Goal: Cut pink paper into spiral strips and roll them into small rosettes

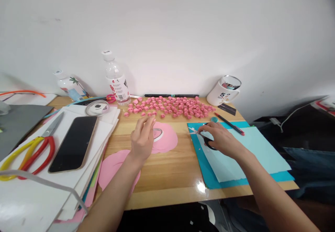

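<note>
My left hand (142, 137) is closed, its fingers bunched together at a clear ring-shaped roll of tape (158, 135), which shows partly past the palm over a pink paper shape (170, 137). The thumb's grip is mostly hidden. A second pink paper shape (115, 167) lies under my left forearm. In my right hand (218, 136) is a pair of small scissors (210, 143) with black handles, blades pointing left. They are over the left edge of a pale blue sheet (248, 151), which rests on a darker blue sheet (205, 176).
Many rolled pink paper pieces (180, 106) lie along the wall, before a black pen (171, 95). A clear bottle (116, 81) and white mug (221, 92) flank them. At left, a phone (74, 143) and red-yellow scissors (39, 148) lie on stacked paper (104, 127).
</note>
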Demonstrator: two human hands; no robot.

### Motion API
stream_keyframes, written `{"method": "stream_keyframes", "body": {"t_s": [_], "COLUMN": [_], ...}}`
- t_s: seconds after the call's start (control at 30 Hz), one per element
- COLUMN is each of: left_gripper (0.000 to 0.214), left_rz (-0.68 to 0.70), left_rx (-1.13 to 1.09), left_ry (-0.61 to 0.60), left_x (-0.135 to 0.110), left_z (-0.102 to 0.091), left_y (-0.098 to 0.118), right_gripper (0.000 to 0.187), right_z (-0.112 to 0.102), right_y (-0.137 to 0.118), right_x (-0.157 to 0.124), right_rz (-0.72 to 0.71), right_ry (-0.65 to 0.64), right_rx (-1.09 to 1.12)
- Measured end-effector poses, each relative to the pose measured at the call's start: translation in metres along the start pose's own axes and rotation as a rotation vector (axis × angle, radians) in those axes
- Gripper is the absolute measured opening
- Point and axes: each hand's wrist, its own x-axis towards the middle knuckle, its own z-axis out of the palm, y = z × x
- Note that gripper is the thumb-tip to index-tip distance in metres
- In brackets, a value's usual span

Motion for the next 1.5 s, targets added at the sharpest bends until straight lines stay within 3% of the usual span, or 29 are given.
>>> {"method": "stream_keyframes", "body": {"t_s": [0.1, 0.23, 0.37, 0.47, 0.63, 0.77, 1.13, 1.33, 1.4, 1.5], "left_gripper": [0.021, 0.018, 0.012, 0.011, 0.015, 0.017, 0.017, 0.016, 0.015, 0.015], "left_rz": [-0.038, -0.156, -0.478, -0.778, -0.977, -1.025, -0.986, -0.961, -0.932, -0.914], "left_rx": [0.027, -0.046, -0.355, -0.615, -0.92, -1.019, -0.977, -0.9, -0.837, -0.795], "left_ry": [-0.155, -0.311, -0.337, -0.35, -0.298, -0.274, -0.278, -0.246, -0.238, -0.239], "left_x": [-0.005, -0.003, 0.005, 0.01, 0.011, 0.011, 0.009, 0.008, 0.007, 0.006], "left_z": [0.004, 0.004, 0.003, 0.002, 0.003, 0.004, 0.005, 0.007, 0.008, 0.009], "left_y": [-0.001, 0.002, 0.01, 0.015, 0.016, 0.014, 0.017, 0.014, 0.014, 0.014], "right_gripper": [0.051, 0.048, 0.024, 0.016, 0.016, 0.015, 0.016, 0.023, 0.024, 0.025], "right_z": [0.003, 0.001, 0.004, 0.012, 0.021, 0.023, 0.029, 0.011, 0.0, -0.015], "right_y": [0.003, 0.001, -0.005, -0.008, -0.008, -0.005, -0.003, -0.014, -0.034, -0.075], "right_x": [-0.004, -0.004, 0.009, 0.02, 0.029, 0.029, 0.02, 0.017, 0.016, 0.017], "right_rz": [-0.043, -0.022, 0.078, 0.109, 0.128, 0.12, 0.082, 0.106, 0.128, 0.018], "right_ry": [-0.054, -0.024, 0.046, 0.004, -0.039, -0.053, 0.01, 0.053, 0.084, 0.046], "right_rx": [-0.07, -0.128, 0.016, 0.157, 0.169, 0.156, 0.215, 0.57, 0.776, 1.067]}}
